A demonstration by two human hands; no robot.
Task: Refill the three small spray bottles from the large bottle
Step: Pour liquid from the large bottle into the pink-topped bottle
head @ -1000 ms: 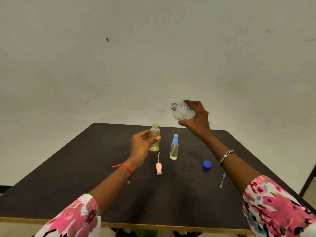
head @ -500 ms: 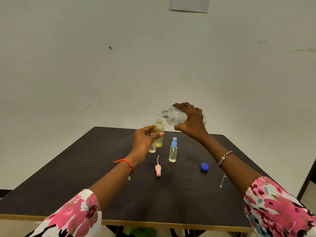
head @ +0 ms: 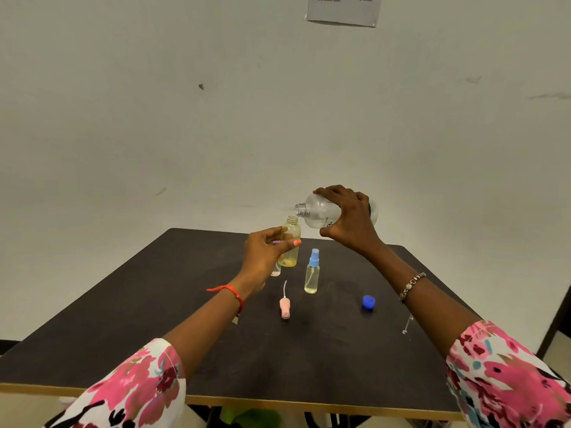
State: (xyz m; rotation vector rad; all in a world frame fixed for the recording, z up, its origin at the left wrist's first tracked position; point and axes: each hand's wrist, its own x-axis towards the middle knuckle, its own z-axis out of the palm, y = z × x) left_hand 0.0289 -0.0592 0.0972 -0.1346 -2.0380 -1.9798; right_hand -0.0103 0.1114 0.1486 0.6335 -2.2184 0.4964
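The left hand (head: 262,254) holds a small yellow bottle (head: 289,242) with no top up above the dark table (head: 154,304), and a tiny bottle (head: 276,269) peeks out just behind that hand. Next to it, a pink spray top (head: 285,307) lies on the table, and a small bottle with a blue spray top (head: 312,271) stands upright. The right hand (head: 349,220) grips the big clear bottle (head: 318,213), tipped sideways with its open mouth just above the yellow bottle's mouth, and a blue cap (head: 368,303) lies on the table below that arm.
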